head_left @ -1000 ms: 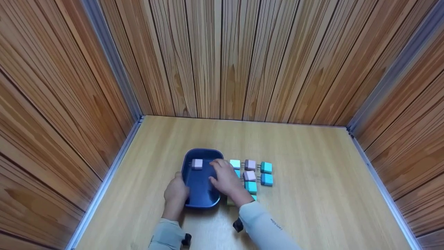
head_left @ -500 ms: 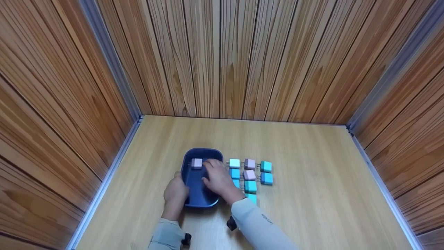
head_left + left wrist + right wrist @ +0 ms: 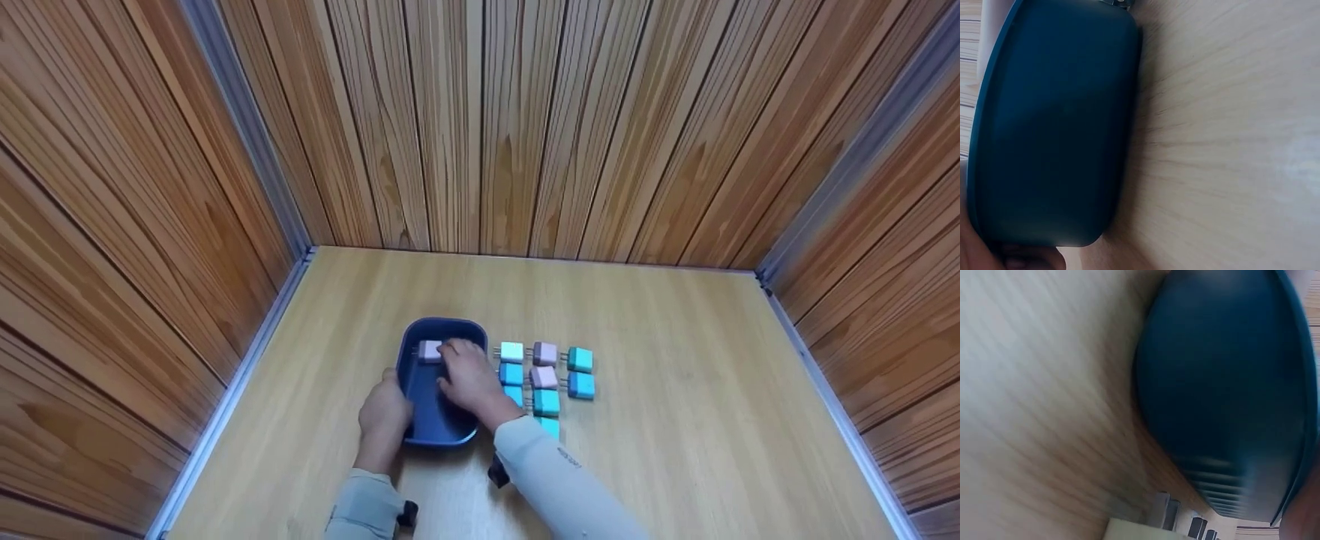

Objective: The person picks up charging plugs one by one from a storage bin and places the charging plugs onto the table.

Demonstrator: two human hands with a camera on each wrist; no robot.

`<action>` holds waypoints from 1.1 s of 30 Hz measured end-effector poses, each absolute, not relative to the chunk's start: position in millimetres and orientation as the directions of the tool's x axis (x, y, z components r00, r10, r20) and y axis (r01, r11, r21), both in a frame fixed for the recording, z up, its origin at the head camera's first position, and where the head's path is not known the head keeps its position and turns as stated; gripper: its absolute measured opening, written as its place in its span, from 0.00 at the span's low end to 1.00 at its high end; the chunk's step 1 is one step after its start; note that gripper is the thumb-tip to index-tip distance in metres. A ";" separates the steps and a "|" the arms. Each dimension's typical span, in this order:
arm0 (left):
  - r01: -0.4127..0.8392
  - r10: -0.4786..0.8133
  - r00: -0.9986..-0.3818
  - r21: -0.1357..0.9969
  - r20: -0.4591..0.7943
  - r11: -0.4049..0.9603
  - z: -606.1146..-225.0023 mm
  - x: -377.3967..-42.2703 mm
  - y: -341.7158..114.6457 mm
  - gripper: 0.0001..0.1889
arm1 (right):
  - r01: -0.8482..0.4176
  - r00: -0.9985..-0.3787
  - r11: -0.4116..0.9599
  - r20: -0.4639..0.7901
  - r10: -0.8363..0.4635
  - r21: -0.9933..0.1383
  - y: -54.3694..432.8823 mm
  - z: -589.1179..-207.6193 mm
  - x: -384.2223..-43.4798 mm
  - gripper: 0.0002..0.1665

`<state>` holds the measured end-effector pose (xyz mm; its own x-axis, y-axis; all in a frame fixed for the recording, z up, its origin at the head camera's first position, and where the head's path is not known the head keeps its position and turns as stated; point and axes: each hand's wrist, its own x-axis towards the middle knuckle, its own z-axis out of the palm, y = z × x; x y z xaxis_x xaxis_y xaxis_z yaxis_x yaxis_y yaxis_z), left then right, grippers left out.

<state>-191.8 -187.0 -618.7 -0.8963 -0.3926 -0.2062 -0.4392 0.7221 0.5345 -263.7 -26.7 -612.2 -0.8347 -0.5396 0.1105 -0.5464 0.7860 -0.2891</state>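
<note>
A dark blue tray sits on the table, its outer wall filling much of both wrist views. My left hand grips its left side; curled fingers show at the wall's edge in the left wrist view. Inside, near the far end, lies a pale pink plug adapter with its prongs to the left. My right hand reaches over the tray's right rim, fingertips down beside that adapter. Whatever lies under those fingers is hidden from the head view, and the right wrist view shows mostly the tray.
Several plug adapters stand in rows right of the tray, among them a mint one, a lilac one, a teal one and a blue one. My right forearm hides part of the nearest ones. Wood-panelled walls enclose the table.
My right hand has shifted left, from the tray's right rim to beside the pink adapter. The left hand keeps its hold on the tray, and the adapters remain where they were.
</note>
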 end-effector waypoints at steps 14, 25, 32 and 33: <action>-0.397 -0.377 -0.913 0.539 -0.154 0.743 -617.9 -189.8 -187.1 0.26 | -0.593 -0.805 0.776 0.116 -0.582 -0.215 -34.9 -614.2 -282.0 0.30; -0.410 -0.385 -0.908 0.548 -0.167 0.729 -619.6 -190.2 -185.8 0.24 | -0.577 -0.813 0.787 0.054 -0.580 -0.221 -35.1 -611.5 -287.4 0.31; -0.411 -0.387 -0.907 0.557 -0.166 0.722 -620.0 -190.4 -185.7 0.25 | -0.634 -0.773 0.768 0.056 -0.631 -0.098 -39.4 -615.0 -289.6 0.27; -0.410 -0.390 -0.906 0.556 -0.161 0.723 -619.7 -190.2 -185.9 0.25 | -0.640 -0.769 0.764 0.064 -0.637 -0.086 -40.2 -615.7 -290.0 0.25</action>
<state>-190.2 -185.9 -619.7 -0.9064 -0.3903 -0.1614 -0.4102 0.7228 0.5561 -290.0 -40.2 -615.7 -0.7686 -0.6366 0.0640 -0.6397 0.7638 -0.0860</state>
